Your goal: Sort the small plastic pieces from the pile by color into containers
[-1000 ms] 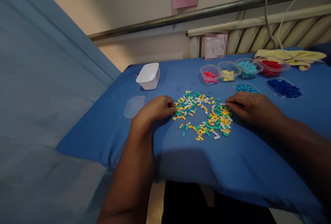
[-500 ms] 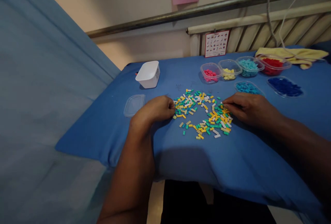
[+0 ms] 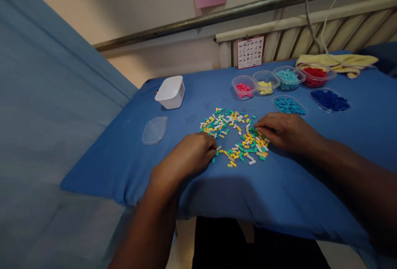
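Observation:
Many small building bricks (image 3: 220, 125) in yellow, green, white and teal lie scattered in a rough ring on the blue cloth (image 3: 214, 194). My left hand (image 3: 198, 151) is at the ring's left side, fingers curled together by the lower-left bricks; whatever they pinch is hidden. At the right side, my right hand (image 3: 281, 130) has thumb and fingertips pressed together beside a dense cluster of yellow and green bricks (image 3: 252, 142). Anything between those fingertips is too small to make out.
A white tub (image 3: 171, 92) and a clear lid (image 3: 155, 130) sit at the left. Clear containers hold pink pieces (image 3: 243, 90), pale yellow pieces (image 3: 265, 88), turquoise pieces (image 3: 288, 78) and red pieces (image 3: 315, 75). Blue pieces (image 3: 288, 105) and dark blue pieces (image 3: 330, 100) lie in shallow lids near a yellow cloth (image 3: 339, 63).
My left hand has moved from the upper-left bricks down toward the lower-left ones. My right hand stays by the right cluster. The whole view has shifted slightly.

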Demonstrator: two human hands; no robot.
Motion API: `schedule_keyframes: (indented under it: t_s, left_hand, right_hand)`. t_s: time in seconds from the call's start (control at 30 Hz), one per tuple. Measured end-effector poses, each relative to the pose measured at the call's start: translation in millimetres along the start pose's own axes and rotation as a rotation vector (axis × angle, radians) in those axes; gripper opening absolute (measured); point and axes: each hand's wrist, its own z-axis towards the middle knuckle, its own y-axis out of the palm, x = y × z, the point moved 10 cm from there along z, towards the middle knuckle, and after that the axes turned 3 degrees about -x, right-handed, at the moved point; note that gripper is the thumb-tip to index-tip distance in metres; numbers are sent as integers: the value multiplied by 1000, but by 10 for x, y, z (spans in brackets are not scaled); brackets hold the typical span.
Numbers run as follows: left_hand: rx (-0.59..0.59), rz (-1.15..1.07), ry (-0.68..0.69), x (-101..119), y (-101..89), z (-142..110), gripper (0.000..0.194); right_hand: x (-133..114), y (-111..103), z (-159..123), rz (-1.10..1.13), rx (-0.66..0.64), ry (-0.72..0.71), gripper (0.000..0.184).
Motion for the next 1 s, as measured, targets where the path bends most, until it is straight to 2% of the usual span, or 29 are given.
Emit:
schedule_keyframes:
  t_s: [0.23, 0.33, 0.43, 0.63, 0.83, 1.0]
  left_hand:
    - [-46, 161, -69, 103, 43, -40, 23]
    - [-90, 247, -114, 104, 83, -82, 25]
    - [-85, 315, -132, 88, 101, -119, 25]
    - [-12, 316, -142, 35, 41, -112, 27]
    - [-62, 322, -158, 18, 21, -121, 30]
    - [-60, 327, -153, 19, 42, -239, 30]
  right_hand:
    - [-35, 6, -7, 4, 11, -22, 25]
    - [-62, -11, -8, -9, 20, -40, 25]
    - [-149, -44, -6, -4, 44, -81, 23]
    - [-371, -39, -5, 11, 58, -153, 23]
    - [-410, 28, -6, 29, 13, -182, 23]
    - [-424, 42, -10, 22, -4, -207, 24]
